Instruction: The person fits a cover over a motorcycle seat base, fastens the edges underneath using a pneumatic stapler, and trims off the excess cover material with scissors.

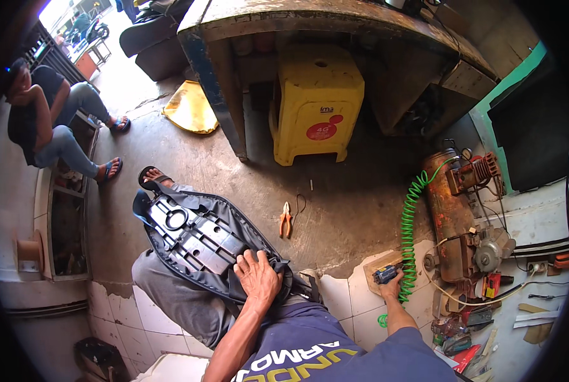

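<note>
While the left hand point(258, 277) is on the seat cover point(240, 219), the right hand point(391, 284) has an air tool point(384, 274).

L to R: second person point(42, 118) seated by the wall; upturned motorcycle seat point(201, 245) across the wearer's lap, black plastic base up, cover wrapped over its rim. Left hand at the seat's near right edge, fingers bent onto the cover; pinching or only pressing, can't tell. Orange-handled pliers point(286, 221) on the floor, off the seat's right edge. Yellow plastic stool point(319, 95) under the desk point(335, 25), at its front edge. Right hand curled round the dark air tool, at the wooden board's point(372, 267) right part; tool-to-board contact unclear. Green coiled hose point(407, 235) just beside, running up to the rusty compressor point(447, 242).
</note>
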### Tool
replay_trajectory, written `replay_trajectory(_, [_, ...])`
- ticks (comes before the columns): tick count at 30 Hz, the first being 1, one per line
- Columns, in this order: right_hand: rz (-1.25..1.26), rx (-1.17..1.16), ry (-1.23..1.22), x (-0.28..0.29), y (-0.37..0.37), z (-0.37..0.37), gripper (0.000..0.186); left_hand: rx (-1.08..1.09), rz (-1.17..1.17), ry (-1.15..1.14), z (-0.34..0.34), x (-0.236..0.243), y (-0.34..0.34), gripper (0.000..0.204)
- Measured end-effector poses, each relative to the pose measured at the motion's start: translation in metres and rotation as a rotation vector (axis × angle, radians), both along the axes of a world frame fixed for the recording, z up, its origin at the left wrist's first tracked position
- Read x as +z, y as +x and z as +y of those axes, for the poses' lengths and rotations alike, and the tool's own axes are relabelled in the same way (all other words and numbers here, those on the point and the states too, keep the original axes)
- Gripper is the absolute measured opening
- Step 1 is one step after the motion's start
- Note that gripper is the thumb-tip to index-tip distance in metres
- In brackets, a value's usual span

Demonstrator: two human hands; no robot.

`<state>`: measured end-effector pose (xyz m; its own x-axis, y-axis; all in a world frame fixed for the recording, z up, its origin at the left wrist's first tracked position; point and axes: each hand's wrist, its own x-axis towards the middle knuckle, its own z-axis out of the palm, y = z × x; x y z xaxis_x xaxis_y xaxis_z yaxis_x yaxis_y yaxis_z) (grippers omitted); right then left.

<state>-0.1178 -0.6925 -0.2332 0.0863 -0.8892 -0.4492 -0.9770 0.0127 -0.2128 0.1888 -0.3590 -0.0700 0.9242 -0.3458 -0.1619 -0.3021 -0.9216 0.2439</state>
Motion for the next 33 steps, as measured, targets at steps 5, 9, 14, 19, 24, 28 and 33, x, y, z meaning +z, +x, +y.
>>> replay_trajectory(5, [-0.092, 0.269, -0.081, 0.052, 0.038, 0.015, 0.056, 0.013, 0.05, 0.051, 0.007, -0.008, 0.001, 0.059])
replay_trajectory(9, [-0.398, 0.376, 0.309, 0.157, 0.109, 0.063, 0.031, 0.015, 0.035, 0.021, 0.007, -0.002, 0.001, 0.058])
replay_trajectory(14, [-0.585, 1.018, 0.318, 0.25, 0.183, 0.141, 0.031, 0.062, 0.088, -0.013, 0.012, -0.01, 0.002, 0.059])
replay_trajectory(19, [-0.475, 1.282, 0.301, 0.25, 0.207, 0.156, 0.026, 0.08, 0.055, -0.053, 0.012, -0.009, 0.0, 0.059])
replay_trajectory(24, [-0.472, 1.354, 0.213, 0.26, 0.221, 0.175, 0.028, 0.121, 0.129, -0.082, 0.012, -0.014, -0.002, 0.065])
replay_trajectory(28, [-0.124, 1.466, 0.165, 0.278, 0.244, 0.194, 0.029, 0.109, 0.161, -0.082, 0.015, -0.02, -0.001, 0.063])
replay_trajectory(33, [0.051, 1.54, 0.122, 0.277, 0.249, 0.207, 0.026, 0.091, 0.003, -0.105, 0.018, -0.025, -0.004, 0.049])
